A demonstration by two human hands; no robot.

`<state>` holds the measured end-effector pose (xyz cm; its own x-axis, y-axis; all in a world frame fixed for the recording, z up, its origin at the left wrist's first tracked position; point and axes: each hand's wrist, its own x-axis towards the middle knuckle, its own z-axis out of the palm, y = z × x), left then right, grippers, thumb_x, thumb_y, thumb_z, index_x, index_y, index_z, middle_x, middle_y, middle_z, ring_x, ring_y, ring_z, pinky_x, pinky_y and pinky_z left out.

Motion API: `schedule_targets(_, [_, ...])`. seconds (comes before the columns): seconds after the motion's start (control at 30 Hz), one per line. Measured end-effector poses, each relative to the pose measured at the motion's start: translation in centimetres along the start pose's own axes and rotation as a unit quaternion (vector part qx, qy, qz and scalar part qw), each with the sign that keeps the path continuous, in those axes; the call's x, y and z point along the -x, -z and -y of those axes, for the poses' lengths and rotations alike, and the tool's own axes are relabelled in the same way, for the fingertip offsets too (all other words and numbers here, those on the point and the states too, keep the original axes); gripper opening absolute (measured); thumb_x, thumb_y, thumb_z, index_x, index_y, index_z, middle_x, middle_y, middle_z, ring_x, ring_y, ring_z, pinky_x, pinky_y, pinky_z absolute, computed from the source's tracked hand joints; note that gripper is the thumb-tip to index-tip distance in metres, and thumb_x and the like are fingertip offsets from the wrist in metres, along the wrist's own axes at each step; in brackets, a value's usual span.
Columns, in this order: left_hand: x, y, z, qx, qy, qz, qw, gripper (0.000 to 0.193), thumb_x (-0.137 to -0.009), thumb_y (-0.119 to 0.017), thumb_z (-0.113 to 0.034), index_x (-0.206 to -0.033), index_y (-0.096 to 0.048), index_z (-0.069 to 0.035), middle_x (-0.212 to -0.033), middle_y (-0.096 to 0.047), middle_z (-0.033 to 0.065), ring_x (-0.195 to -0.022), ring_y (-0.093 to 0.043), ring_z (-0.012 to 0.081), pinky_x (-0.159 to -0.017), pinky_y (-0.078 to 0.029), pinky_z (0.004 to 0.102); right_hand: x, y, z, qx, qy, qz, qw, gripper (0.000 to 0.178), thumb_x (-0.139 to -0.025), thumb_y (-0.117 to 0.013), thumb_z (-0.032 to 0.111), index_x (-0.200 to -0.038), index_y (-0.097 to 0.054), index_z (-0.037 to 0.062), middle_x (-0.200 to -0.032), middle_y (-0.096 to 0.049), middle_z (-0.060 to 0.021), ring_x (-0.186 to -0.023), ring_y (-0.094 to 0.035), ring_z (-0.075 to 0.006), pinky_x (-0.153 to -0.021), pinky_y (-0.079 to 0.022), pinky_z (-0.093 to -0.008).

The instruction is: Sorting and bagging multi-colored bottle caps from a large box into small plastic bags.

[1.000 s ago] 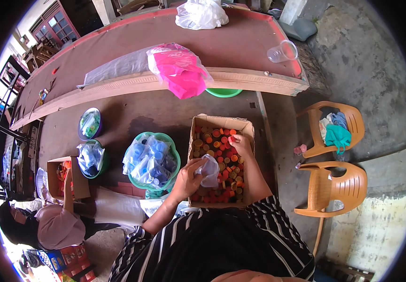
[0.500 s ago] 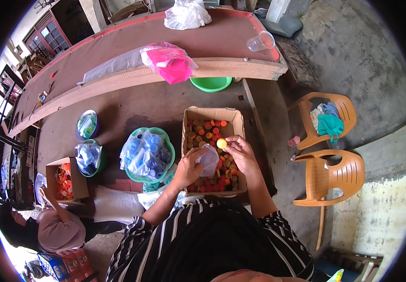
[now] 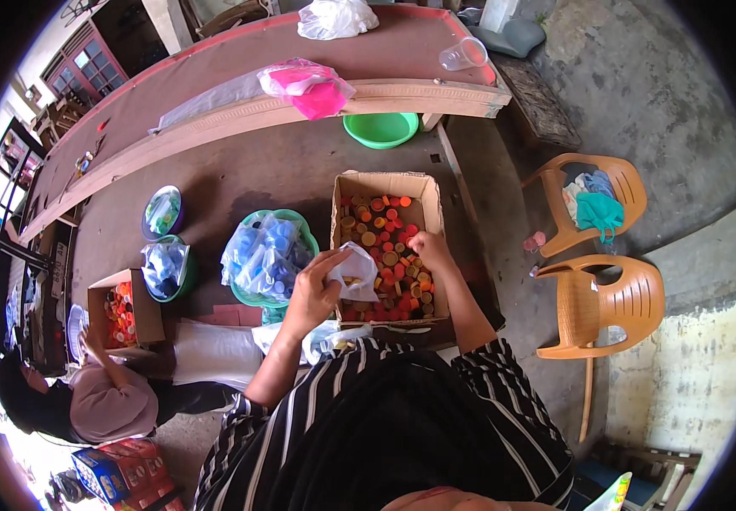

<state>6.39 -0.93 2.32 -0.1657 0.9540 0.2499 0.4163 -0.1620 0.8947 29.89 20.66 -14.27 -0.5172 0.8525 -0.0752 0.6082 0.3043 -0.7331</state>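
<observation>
A cardboard box [image 3: 432,198] of loose bottle caps [image 3: 389,257], red, orange and yellowish brown, stands in front of me. My left hand [image 3: 312,289] is at the box's left side, closed on the edge of a small clear plastic bag [image 3: 356,272]. Something yellowish shows inside the bag, which hangs over the caps. My right hand [image 3: 432,250] reaches into the right part of the box, its fingers bent together down at the caps. What the fingertips hold, if anything, is hidden.
Left of the box, a green basin [image 3: 306,234] holds bagged blue caps. Two smaller bowls and another cardboard box [image 3: 148,311] of caps stand farther left, beside a seated person [image 3: 112,400]. A raised ledge [image 3: 436,95] crosses behind. Orange chairs [image 3: 615,298] stand right.
My right hand has moved down into the box; the yellow cap it held is no longer in its fingers. My left hand and the bag have shifted slightly left. The view has tilted a little.
</observation>
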Motion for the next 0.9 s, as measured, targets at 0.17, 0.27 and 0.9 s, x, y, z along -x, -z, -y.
schedule_targets(0.17, [1.8, 2.5, -2.3, 0.009, 0.063, -0.028, 0.998, 0.054, -0.073, -0.046, 0.008, -0.124, -0.063, 0.001, -0.12, -0.062, 0.0176, -0.058, -0.057, 0.0136, -0.058, -0.048, 0.0276, 2.4, -4.3, -2.1, 0.23, -0.031, 0.099, 0.968, 0.022, -0.085, -0.056, 0.0, -0.104, -0.066, 0.0016, -0.1, -0.066, -0.0194, -0.095, -0.065, -0.0344, -0.082, -0.052, -0.0455])
schedule_targets(0.27, [2.4, 3.0, -2.5, 0.014, 0.079, -0.035, 0.996, 0.055, -0.073, -0.045, 0.008, -0.124, -0.062, 0.001, -0.12, -0.062, 0.0169, -0.058, -0.058, 0.0135, -0.058, -0.048, 0.0271, 2.9, -4.8, -1.2, 0.326, 0.092, -0.056, 0.939, 0.016, -0.084, -0.061, 0.0, -0.099, -0.065, -0.0031, -0.088, -0.069, -0.0179, -0.088, -0.067, -0.0345, -0.08, -0.053, -0.0451])
schedule_targets(0.9, [0.6, -1.6, -0.2, -0.015, 0.042, 0.014, 0.999, 0.053, -0.073, -0.049, 0.003, -0.125, -0.061, 0.001, -0.121, -0.061, 0.0214, -0.065, -0.061, 0.0225, -0.068, -0.05, 0.0309, 7.4, 5.0, 16.9, -0.251, 0.217, 0.002, 0.943, 0.018, -0.09, -0.069, 0.007, -0.104, -0.06, 0.0007, -0.104, -0.057, -0.0049, -0.093, -0.059, -0.0129, -0.081, -0.048, -0.0277])
